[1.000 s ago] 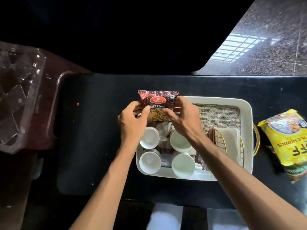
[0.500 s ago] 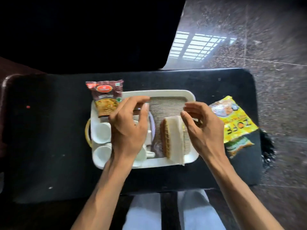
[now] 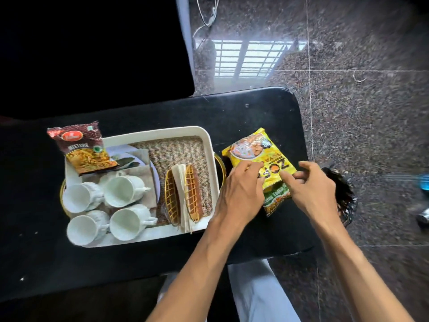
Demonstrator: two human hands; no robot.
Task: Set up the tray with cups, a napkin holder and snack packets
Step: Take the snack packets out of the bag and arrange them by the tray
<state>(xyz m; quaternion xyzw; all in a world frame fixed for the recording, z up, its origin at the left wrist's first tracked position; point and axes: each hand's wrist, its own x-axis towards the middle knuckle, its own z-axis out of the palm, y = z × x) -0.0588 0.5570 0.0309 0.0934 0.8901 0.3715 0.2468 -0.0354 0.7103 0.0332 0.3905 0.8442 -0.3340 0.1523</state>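
Fingers point(image 3: 251, 167) of the left hand point(image 3: 239, 194) lie spread and curled on the near-left part of the yellow packet point(image 3: 257, 156), tips touching it, not clamped. Right hand point(image 3: 311, 189): fingers apart, curled, tips at the packet's near-right edge; whether they grip it I cannot tell. Both forearms reach in from the near side, palms down.

Yellow packet lies flat on the black table point(image 3: 243, 110), just right of the tray point(image 3: 162, 132), outside it.

Tray holds four white cups point(image 3: 123, 191) in its left half and a gold wire napkin holder point(image 3: 183, 196) with napkins to their right. Brown packet point(image 3: 81, 147) leans over the tray's far-left corner, partly inside.
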